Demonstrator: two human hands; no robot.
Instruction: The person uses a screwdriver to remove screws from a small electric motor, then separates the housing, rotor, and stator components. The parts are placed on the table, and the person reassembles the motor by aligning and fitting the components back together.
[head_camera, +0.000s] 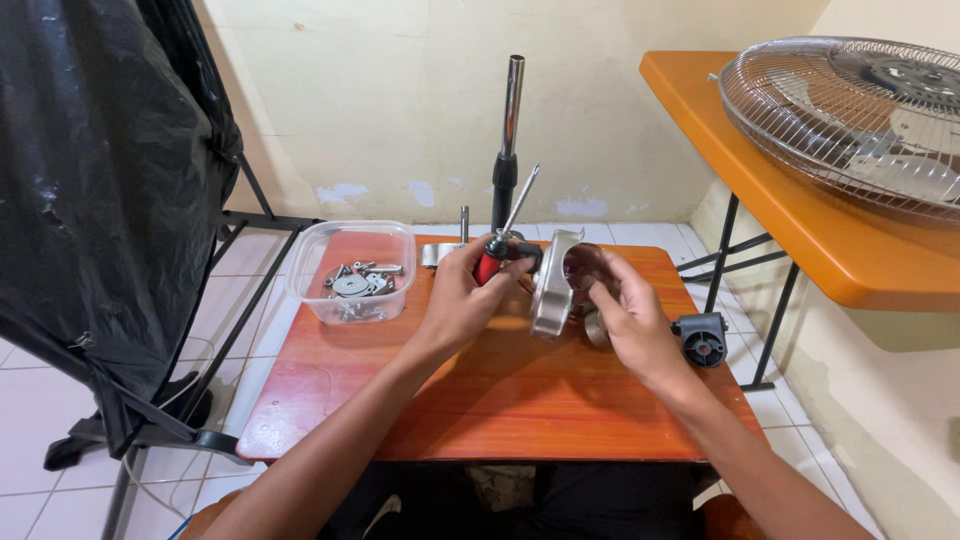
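My left hand (462, 300) closes around one screwdriver (498, 250) with a red handle, its shaft rising toward 1 o'clock; the fingers hide most of the handle. My right hand (625, 320) grips one round metal motor housing (558, 285) by its far side, fingers curled onto it, at the centre of the small orange table (480, 400). The housing stands on edge, and its interior is dark and hard to make out. Part of a small metal cylinder (597, 328) shows under my right palm; the rest is covered. At 9 o'clock from the housing sits one clear plastic tub (350, 272) holding small metal parts, too many and too jumbled to count. At 12 o'clock one chrome pole (510, 125) stands upright. At 3 o'clock one dark round part (701, 338) lies at the table edge. At 2 o'clock one wire fan guard (850, 115), cut off by the frame, rests on a second orange table (760, 170). At 10 o'clock hangs one black plastic sheet (100, 180).
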